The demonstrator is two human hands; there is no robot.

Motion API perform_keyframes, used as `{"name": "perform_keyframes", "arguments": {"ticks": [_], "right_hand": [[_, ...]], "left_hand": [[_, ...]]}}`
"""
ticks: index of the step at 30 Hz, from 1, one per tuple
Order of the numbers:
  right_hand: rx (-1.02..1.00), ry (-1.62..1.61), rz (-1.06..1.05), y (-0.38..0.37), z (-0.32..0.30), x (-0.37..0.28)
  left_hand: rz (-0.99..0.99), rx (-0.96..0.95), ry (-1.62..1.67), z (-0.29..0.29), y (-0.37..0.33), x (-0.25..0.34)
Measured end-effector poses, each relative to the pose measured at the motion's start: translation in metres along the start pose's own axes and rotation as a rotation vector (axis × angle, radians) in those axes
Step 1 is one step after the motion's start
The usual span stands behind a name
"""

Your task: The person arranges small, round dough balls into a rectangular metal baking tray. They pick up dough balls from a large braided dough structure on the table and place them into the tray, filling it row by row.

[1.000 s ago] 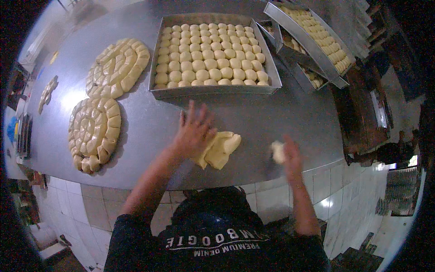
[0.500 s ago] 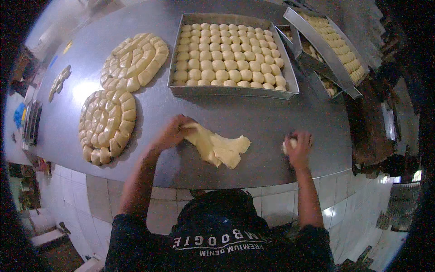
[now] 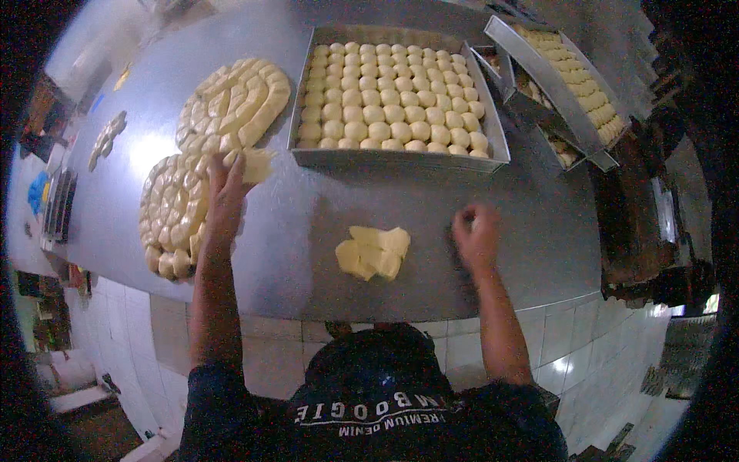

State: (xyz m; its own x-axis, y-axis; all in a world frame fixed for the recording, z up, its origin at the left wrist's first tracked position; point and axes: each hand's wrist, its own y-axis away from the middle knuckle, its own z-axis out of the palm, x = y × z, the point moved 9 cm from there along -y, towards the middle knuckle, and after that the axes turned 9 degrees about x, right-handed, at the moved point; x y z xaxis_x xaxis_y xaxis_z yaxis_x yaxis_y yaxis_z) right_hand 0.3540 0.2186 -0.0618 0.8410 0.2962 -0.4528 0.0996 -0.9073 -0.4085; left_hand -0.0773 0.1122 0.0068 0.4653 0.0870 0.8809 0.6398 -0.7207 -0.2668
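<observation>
My left hand [image 3: 223,185] is closed on a flat strip of pale dough [image 3: 258,164], beside two coiled rounds of cut dough. The nearer coil [image 3: 169,212] lies partly behind that hand; the farther coil [image 3: 235,100] touches it from above. In the middle of the steel table, a flat, folded piece of dough [image 3: 375,252] lies untouched. To its right, my right hand [image 3: 476,235] hovers over or rests on the metal with curled fingers. Whether anything is inside those fingers is hidden.
A square metal tray [image 3: 400,158] with rows of dough balls [image 3: 389,100] stands at the table's far side. Several more filled trays [image 3: 539,73] are stacked askew at the far right. A small dough scrap [image 3: 108,140] lies at the far left.
My left hand has moved left and away from me, carrying a dough strip off the middle piece. My right hand has shifted slightly left; the dough ball under it no longer shows.
</observation>
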Motion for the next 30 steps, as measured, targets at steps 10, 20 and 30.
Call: {"name": "perform_keyframes", "arguments": {"ticks": [10,20,30], "right_hand": [[0.090,0.102,-0.203,0.038,-0.043,0.012],[0.494,-1.455,-0.007,-0.192,-0.136,-0.104],[-0.052,-0.794,-0.060,-0.300,0.176,-0.213]], "left_hand": [[-0.166,-0.047,0.149,0.001,0.012,0.018],[-0.595,0.155,0.529,-0.054,0.094,-0.082],[-0.516,0.173,0.329,-0.015,0.071,-0.038]]}}
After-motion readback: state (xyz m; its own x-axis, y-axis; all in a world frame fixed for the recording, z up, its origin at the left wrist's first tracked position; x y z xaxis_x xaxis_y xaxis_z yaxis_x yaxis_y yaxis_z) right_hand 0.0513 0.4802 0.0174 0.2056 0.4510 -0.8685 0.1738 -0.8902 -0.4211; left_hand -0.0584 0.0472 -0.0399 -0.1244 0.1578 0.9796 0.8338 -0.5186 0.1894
